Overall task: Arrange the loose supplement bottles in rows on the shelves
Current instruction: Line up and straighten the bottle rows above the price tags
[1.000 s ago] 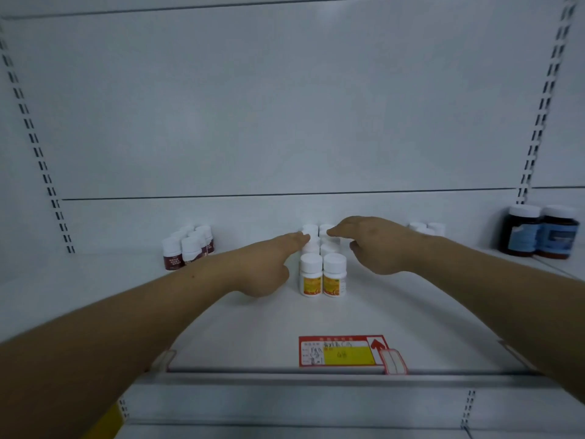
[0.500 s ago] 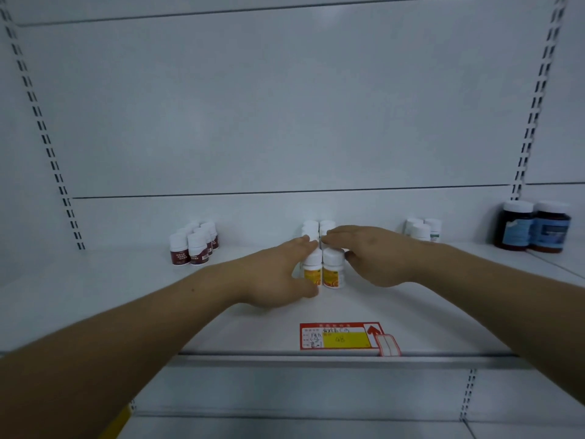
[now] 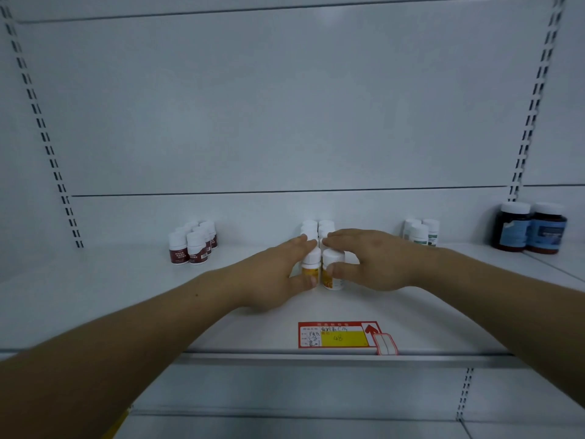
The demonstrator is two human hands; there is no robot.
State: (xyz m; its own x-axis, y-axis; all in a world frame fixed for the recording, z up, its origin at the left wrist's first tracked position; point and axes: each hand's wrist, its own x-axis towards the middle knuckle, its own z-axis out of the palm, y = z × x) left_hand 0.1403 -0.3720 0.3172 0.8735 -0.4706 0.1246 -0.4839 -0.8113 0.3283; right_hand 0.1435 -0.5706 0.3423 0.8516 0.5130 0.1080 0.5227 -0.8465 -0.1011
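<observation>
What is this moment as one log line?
left hand presses orange-label bottles | right hand presses them | bottles upright on shelf

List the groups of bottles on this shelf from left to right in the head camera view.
red-labelled bottles → orange-labelled bottles → green-labelled bottles → dark blue-labelled bottles

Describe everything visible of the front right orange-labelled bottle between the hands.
The front right bottle is small, with a white cap and a white, plastic-looking body under an orange-yellow label. It stands upright on the shelf, heading the right column of a two-wide row, close beside the front left bottle. The right hand lays its thumb against the label, fingers stretched over caps behind.
</observation>
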